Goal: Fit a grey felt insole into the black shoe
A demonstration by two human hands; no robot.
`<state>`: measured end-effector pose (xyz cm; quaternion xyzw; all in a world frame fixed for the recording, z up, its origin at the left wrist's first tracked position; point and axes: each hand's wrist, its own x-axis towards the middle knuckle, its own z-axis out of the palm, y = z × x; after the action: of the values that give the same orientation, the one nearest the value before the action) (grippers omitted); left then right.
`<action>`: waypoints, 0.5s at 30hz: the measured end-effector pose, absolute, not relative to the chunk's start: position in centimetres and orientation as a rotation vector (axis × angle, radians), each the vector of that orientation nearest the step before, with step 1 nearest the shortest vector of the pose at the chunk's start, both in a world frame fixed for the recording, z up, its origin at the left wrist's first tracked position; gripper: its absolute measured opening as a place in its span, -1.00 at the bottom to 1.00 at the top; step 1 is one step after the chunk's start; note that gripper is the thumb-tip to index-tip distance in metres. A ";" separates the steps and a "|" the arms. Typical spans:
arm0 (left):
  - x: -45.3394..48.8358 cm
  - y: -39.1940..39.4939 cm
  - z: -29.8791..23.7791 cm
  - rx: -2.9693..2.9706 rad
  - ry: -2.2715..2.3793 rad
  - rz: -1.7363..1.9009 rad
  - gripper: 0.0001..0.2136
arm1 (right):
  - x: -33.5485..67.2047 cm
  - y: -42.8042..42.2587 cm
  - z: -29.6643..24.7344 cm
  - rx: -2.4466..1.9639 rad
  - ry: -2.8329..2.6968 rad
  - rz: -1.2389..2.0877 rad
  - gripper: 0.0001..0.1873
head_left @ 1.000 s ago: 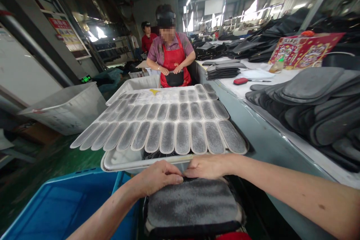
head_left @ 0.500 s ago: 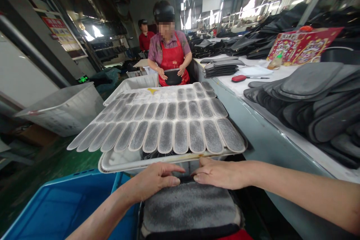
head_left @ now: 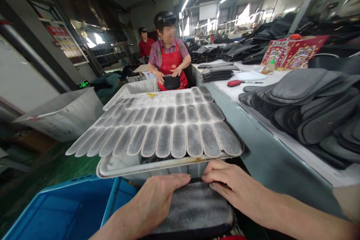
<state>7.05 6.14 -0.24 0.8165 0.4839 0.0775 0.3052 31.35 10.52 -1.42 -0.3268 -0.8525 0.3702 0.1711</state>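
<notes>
A long grey-green metal workbench (head_left: 261,150) with a white top runs along the right side, bearing overlapping heaps of dark grey felt insole-shaped pads (head_left: 312,108), a smaller neat stack of the same dark pads (head_left: 218,72), a red-handled tool (head_left: 234,83) and a red printed cardboard box (head_left: 292,51). On the green floor (head_left: 53,165) stand a large white plastic bin (head_left: 63,114) and a blue plastic crate (head_left: 64,210).

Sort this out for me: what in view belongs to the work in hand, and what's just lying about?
In hand: left hand, right hand, grey pad, white tray, insoles.
Lying about: blue crate, dark insole stacks, red box, white bin.
</notes>
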 end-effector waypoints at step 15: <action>9.8 5.3 0.0 2.339 1.389 0.097 -0.42 | 31.6 9.9 -0.7 -1.065 -2.594 0.874 -0.64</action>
<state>9.79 5.26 -0.01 0.8404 0.4991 0.0347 0.2083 31.60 9.87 -0.66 -0.3607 -0.8786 0.2959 0.1018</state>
